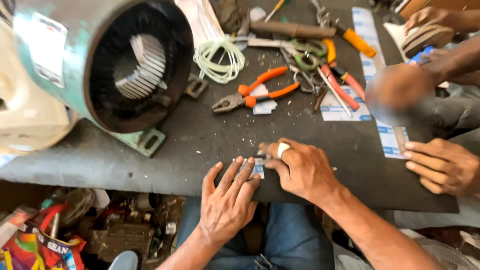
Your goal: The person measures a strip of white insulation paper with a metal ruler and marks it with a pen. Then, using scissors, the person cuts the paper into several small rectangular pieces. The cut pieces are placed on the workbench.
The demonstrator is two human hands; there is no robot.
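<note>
1. My left hand (227,200) lies flat on the near edge of the dark worktop (200,145), fingers spread and released, their tips pressing down on a small white-and-blue paper strip (256,167).
2. My right hand (302,170) sits just right of it, fingers curled down onto the same strip; the forefinger wears a white wrap. Its grip looks clenched on the strip's far end, though what exactly is pinched under the fingers is hidden.
3. The strip lies near the worktop's front edge, between my two hands and touching both.
4. Far from me lie orange-handled pliers (252,95) on another scrap of paper, a coil of pale cord (219,60), and a clutter of scissors and red-handled tools (320,65). A green motor housing (100,65) stands at the far left, its slotted core showing.
5. Another person's hand (442,165) rests on the right end of the worktop, beside a long sheet of the same paper (372,45).
6. Risks, as I judge them: the strip is thin and close to the edge, so an uneven pull from my right fingers could tear it or crease it askew. If my left fingertips ease off, it could slide over the edge into the clutter below. The wrapped finger may feel less, so my hold there could slip.
</note>
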